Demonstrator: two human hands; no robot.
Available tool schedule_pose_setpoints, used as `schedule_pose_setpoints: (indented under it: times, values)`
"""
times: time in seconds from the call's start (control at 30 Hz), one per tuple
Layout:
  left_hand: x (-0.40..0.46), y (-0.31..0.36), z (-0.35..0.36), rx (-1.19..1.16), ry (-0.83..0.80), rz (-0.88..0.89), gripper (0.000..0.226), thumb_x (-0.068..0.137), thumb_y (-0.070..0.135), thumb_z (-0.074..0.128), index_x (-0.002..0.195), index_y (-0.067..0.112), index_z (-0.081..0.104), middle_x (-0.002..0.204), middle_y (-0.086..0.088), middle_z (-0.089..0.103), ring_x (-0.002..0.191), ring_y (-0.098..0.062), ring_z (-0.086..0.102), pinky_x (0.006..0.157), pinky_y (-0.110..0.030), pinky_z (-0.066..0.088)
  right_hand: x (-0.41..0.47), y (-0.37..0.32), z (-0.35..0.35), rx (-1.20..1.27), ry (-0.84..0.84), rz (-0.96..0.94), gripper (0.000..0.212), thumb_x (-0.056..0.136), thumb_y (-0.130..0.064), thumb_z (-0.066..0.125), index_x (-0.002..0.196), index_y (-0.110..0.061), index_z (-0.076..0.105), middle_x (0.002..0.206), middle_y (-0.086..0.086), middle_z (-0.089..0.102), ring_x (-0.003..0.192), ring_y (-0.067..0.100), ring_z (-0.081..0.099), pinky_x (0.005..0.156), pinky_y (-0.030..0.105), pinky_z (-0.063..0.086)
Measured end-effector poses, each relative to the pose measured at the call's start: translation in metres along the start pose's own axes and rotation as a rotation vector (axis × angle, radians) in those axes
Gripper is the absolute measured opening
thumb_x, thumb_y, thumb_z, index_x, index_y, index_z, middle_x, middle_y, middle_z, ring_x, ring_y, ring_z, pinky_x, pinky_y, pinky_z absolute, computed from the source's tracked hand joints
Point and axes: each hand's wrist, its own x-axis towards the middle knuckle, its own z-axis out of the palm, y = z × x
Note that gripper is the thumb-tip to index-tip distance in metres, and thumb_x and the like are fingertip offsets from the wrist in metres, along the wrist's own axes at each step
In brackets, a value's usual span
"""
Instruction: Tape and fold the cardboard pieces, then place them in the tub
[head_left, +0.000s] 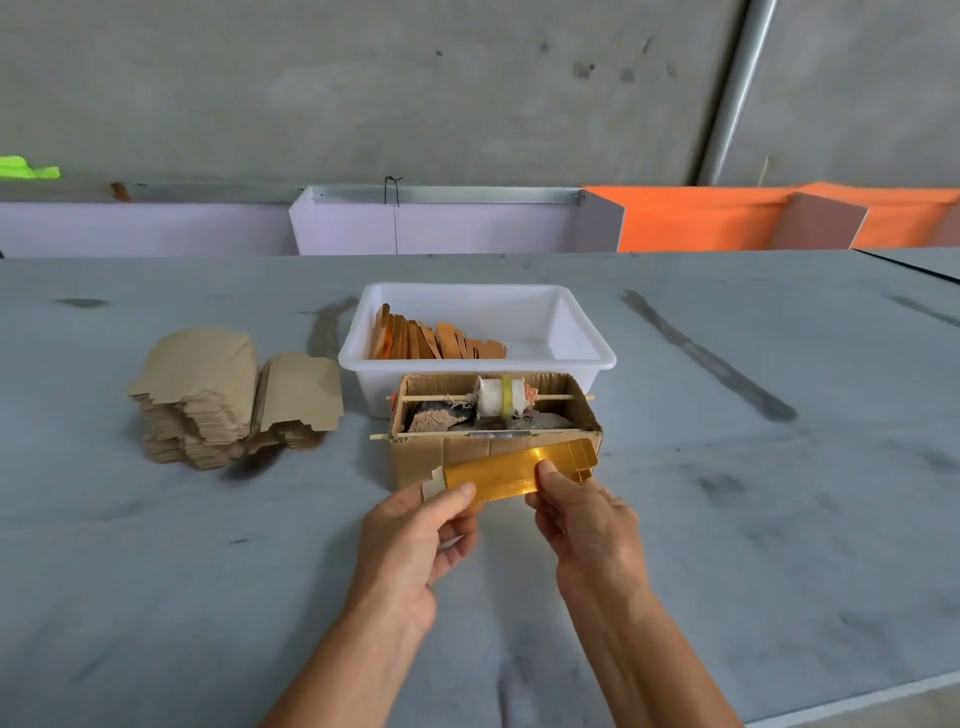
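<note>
The left hand (415, 525) pinches the left end of a shiny gold card (511, 475), thumb on top and fingers curled under. The right hand (584, 512) pinches the same card near its middle, thumb pressed on the gold face. The card is held up in the air, just in front of a brown box (415, 460).

The card looks thin and very light. It is probably stiff enough to stay flat but would bend or crease easily if squeezed hard. The gold side looks smooth, so it may slip. Holding it by the edges and ends, like now, seems the safest way. A pale strip sticks out at its left end; I cannot tell if it is tape or the plain back of the card.

Inside the brown box a roll (496, 397) sits on a thin stick (441, 397). The stuff under it is hard to make out.

Behind the box is a white tub (566, 358) with folded gold pieces (431, 338) leaning in its left part. To the left, on the tabletop (753, 519), lies a pile of plain brown cards (228, 400).

The fingers under the card are hidden. The arms are cut off at the bottom.
</note>
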Motion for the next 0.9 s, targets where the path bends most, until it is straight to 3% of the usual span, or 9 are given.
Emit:
schedule_pose_setpoints:
  times: [0.1,0.2,0.37,0.53,0.67,0.73,0.8,0.9]
  values:
    - [0.001,0.005,-0.001,0.004,0.010,0.046,0.011,0.078,-0.005,0.066,0.084,0.004,0.064,0.059,-0.007,0.067,0.048,-0.012,0.060,0.047,-0.020,0.050,-0.001,-0.005,0.002,0.010,-0.072,0.008,0.021,0.085,-0.018,0.069,0.066,-0.011,0.064,0.065,0.004,0.065,0.063,0.013,0.062,0.070,0.027,0.049]
    - [0.001,0.008,0.003,0.015,0.022,0.063,0.015,0.078,-0.007,0.065,0.071,0.005,0.059,0.060,-0.010,0.068,0.048,-0.015,0.063,0.046,-0.021,0.051,-0.005,-0.004,0.008,-0.048,-0.148,0.018,0.016,0.081,-0.020,0.072,0.069,-0.011,0.067,0.070,0.004,0.070,0.068,0.014,0.064,0.074,0.031,0.049]
    - [0.001,0.011,0.006,0.174,-0.006,0.131,0.013,0.079,0.008,0.071,0.070,0.004,0.063,0.069,-0.011,0.071,0.062,-0.022,0.067,0.055,-0.029,0.052,-0.003,-0.011,0.019,-0.166,-0.085,-0.171,0.016,0.083,-0.004,0.068,0.067,-0.006,0.066,0.059,0.003,0.063,0.060,0.013,0.056,0.059,0.022,0.042]
    - [0.013,0.033,0.014,0.271,0.039,0.303,0.014,0.080,0.012,0.072,0.068,0.006,0.069,0.068,-0.004,0.071,0.062,-0.016,0.064,0.049,-0.023,0.050,0.004,-0.028,0.042,-0.277,-0.151,-0.305,0.014,0.087,-0.010,0.065,0.076,-0.020,0.069,0.065,-0.001,0.069,0.058,0.007,0.062,0.055,0.018,0.042]
    - [0.030,0.045,0.018,0.357,0.100,0.479,0.018,0.086,0.017,0.066,0.069,0.014,0.073,0.065,-0.002,0.069,0.058,-0.013,0.062,0.050,-0.025,0.051,0.014,-0.032,0.068,-0.370,-0.199,-0.347,0.023,0.089,-0.007,0.062,0.093,-0.030,0.063,0.072,0.005,0.070,0.068,0.016,0.069,0.068,0.032,0.057]
    - [0.041,0.049,0.016,0.504,0.144,0.620,0.015,0.088,0.018,0.064,0.076,0.017,0.073,0.066,0.003,0.069,0.066,-0.015,0.064,0.063,-0.031,0.054,0.022,-0.036,0.078,-0.370,-0.197,-0.347,0.027,0.090,-0.005,0.060,0.098,-0.031,0.061,0.073,0.007,0.069,0.069,0.019,0.069,0.066,0.033,0.057]
    - [0.052,0.055,0.015,0.609,0.189,0.755,0.012,0.088,0.016,0.063,0.093,0.017,0.074,0.074,0.015,0.067,0.072,-0.003,0.063,0.065,-0.019,0.051,0.033,-0.040,0.090,-0.383,-0.184,-0.351,0.023,0.088,-0.006,0.063,0.098,-0.027,0.061,0.076,0.008,0.069,0.069,0.022,0.068,0.061,0.031,0.056]
    - [0.069,0.063,0.015,0.726,0.188,0.881,0.026,0.088,0.018,0.063,0.113,0.020,0.068,0.090,0.020,0.062,0.080,0.007,0.058,0.066,-0.003,0.040,0.053,-0.048,0.108,-0.418,-0.142,-0.366,0.014,0.085,-0.009,0.068,0.095,-0.016,0.060,0.078,0.007,0.070,0.072,0.022,0.070,0.070,0.039,0.059]
